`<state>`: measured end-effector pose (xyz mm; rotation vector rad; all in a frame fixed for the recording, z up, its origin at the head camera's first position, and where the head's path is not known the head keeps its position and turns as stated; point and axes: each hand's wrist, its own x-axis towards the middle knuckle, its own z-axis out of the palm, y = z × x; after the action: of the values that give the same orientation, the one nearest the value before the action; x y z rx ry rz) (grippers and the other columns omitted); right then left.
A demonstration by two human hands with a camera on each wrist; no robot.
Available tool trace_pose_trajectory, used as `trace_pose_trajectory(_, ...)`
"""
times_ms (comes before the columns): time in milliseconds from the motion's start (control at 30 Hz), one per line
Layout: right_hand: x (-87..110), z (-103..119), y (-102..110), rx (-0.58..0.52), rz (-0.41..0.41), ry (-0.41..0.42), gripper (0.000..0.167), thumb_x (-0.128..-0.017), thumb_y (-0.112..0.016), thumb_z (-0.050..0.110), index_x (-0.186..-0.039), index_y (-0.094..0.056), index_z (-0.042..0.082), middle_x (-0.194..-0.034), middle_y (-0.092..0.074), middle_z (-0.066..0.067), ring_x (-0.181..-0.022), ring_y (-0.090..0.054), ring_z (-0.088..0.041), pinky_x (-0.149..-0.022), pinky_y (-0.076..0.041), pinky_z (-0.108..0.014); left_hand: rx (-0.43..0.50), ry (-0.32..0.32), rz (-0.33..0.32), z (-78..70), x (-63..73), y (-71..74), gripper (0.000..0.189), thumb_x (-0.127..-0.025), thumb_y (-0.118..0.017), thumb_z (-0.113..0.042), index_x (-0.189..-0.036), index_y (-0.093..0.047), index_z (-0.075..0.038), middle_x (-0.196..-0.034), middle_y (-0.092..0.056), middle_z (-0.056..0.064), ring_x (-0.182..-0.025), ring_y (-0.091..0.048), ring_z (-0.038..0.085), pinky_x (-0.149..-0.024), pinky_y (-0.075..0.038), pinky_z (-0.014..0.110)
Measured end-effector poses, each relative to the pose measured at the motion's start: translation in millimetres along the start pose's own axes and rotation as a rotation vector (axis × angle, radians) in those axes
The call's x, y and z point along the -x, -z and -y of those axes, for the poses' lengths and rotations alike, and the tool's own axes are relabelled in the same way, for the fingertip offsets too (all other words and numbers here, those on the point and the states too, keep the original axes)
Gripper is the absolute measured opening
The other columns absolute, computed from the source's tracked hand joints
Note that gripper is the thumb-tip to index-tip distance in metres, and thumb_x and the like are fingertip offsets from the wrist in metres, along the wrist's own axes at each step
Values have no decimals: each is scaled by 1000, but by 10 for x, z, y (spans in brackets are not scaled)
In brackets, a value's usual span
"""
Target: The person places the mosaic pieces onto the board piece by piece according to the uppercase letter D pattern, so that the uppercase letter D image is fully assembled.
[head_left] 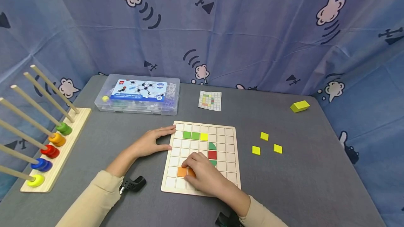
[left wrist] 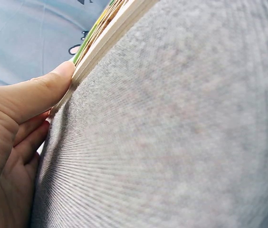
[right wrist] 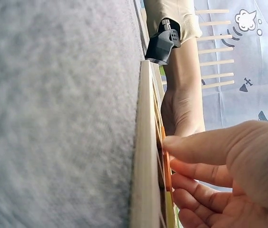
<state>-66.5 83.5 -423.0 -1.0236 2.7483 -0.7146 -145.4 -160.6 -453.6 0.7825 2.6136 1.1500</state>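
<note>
A wooden grid board [head_left: 170, 181] lies on the grey table, with green, yellow, red and orange tiles in its squares. Fairly straight fingers of my left hand [head_left: 149, 144] rest along the board's left edge; in the left wrist view the thumb [left wrist: 43, 92] touches that edge. Over the lower part of the board, my right hand [head_left: 206, 176] pinches an orange tile [head_left: 191, 172] between thumb and index finger, partly hidden by them. Just left of it lies another orange tile [head_left: 181, 171]. The right wrist view shows the thumb [right wrist: 196, 144] against the orange piece.
Three loose yellow tiles, one the nearest tile [head_left: 256, 150], lie right of the board. A yellow block [head_left: 300, 106] sits farther back. Behind the board are a printed pattern card [head_left: 210, 101] and a clear plastic case [head_left: 137, 94]. A peg stand [head_left: 79, 115] with coloured rings stands left.
</note>
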Motion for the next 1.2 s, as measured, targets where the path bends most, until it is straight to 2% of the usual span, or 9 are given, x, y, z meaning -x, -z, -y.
trace_pose_trajectory(367,38,-88,162,-155,58,-61,37,-83,-73,19,-117,-62,11,-113,-60,3,-105,-54,-11,-93,-46,-30,2,4,-5,18,18,-18,62,-84,-72,-33,-138,-52,-10,-148,-42,3,-137,-34,38,-111,-28,53)
trace_pose_trajectory(600,130,-284,395,-226,52,-56,42,-83,-73,19,-122,-60,10,-116,-62,0,-105,-58,-15,-90,-49,-35,15,11,11,14,18,-27,64,-83,-73,-33,-139,-51,-10,-149,-41,2,-139,-31,36,-113,-26,51)
trace_pose_trajectory(833,344,-629,564,-233,-39,-80,43,-82,-75,16,-122,-60,8,-118,-63,-3,-107,-60,-20,-90,-51,-41,6,-2,11,13,11,-15,64,-83,-73,-33,-138,-51,-10,-149,-40,2,-139,-31,35,-113,-26,51)
trace_pose_trajectory(1067,615,-1011,735,-204,-144,-206,46,-81,-76,16,-124,-61,7,-119,-62,-4,-106,-60,-23,-89,-50,-45,-11,-5,11,9,7,-10,63,-84,-72,-35,-138,-51,-10,-149,-40,1,-139,-32,35,-111,-28,53)
trace_pose_trajectory(1200,731,-1216,825,-185,-188,-255,47,-82,-75,18,-125,-59,5,-119,-62,-9,-107,-60,-30,-90,-49,-49,-9,-5,12,9,10,-10,64,-84,-72,-34,-138,-51,-10,-149,-41,2,-139,-32,35,-112,-28,52)
